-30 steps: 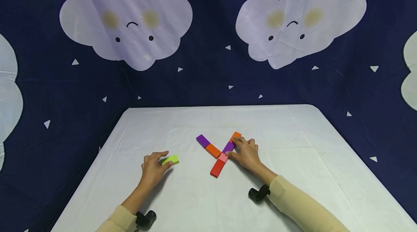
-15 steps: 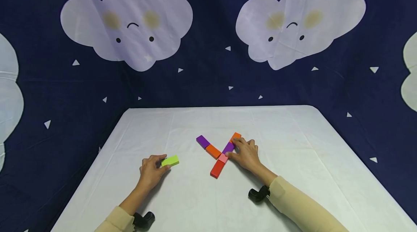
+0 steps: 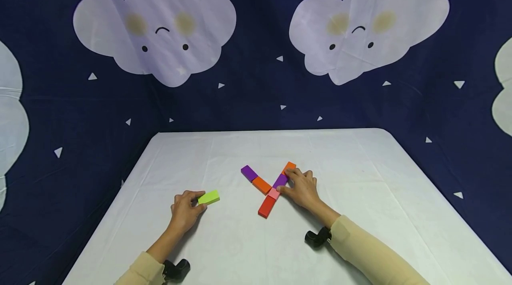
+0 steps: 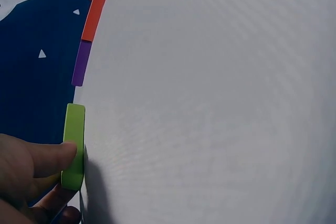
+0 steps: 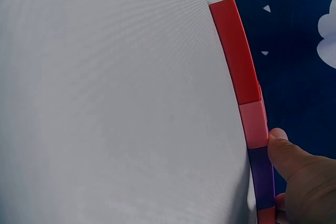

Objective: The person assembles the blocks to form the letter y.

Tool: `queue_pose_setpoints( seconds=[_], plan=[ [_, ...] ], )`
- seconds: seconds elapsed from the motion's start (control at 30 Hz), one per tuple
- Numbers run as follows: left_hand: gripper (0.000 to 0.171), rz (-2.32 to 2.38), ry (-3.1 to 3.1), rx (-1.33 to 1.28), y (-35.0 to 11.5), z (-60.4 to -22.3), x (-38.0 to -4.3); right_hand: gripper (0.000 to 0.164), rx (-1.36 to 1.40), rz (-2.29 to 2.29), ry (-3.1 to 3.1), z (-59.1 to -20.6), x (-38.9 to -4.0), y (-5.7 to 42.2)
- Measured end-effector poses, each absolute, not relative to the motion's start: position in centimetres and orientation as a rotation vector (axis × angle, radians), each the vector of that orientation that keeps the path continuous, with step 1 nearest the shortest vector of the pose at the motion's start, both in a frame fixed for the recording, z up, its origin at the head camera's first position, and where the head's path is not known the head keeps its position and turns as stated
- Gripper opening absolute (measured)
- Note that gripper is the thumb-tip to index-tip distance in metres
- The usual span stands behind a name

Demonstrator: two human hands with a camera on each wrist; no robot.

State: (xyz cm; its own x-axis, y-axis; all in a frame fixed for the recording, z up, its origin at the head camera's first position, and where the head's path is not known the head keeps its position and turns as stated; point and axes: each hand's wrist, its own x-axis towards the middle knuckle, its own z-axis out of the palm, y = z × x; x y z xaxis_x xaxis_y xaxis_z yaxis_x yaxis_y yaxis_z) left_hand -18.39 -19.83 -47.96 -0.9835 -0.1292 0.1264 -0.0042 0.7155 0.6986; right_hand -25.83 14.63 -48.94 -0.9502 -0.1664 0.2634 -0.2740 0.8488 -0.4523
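In the head view my left hand (image 3: 186, 210) holds the left end of a lime-green block (image 3: 209, 197), which lies on the white table. The left wrist view shows the thumb on the block's face and fingertips at its near end. My right hand (image 3: 302, 188) has its thumb and index finger at the two ends of a purple block (image 3: 280, 181). That block sits in a slanting row between an orange block (image 3: 290, 167) and a pink block (image 3: 274, 193). A red block (image 3: 266, 207) finishes the row at the near end.
Another orange block (image 3: 262, 185) meets the row near the pink block, with a second purple block (image 3: 249, 173) beyond it, forming a Y shape. The white-covered table (image 3: 340, 151) ends at a dark blue cloud-print cloth (image 3: 256, 98). Black wrist mounts (image 3: 318, 238) hang below the sleeves.
My left hand has drawn back slightly to the left along the green block, uncovering more of it, while the block stays in place. The right hand and the other blocks look unmoved.
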Motion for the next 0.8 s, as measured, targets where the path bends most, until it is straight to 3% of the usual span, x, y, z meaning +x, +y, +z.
queue_pose_setpoints(
  seconds=[0.8],
  plan=[
    [0.036, -1.391, -2.641, 0.265, -16.4, -46.2, -16.0, 0.066, 0.339, 0.725, -2.809, -48.7, -25.6, 14.6]
  ],
)
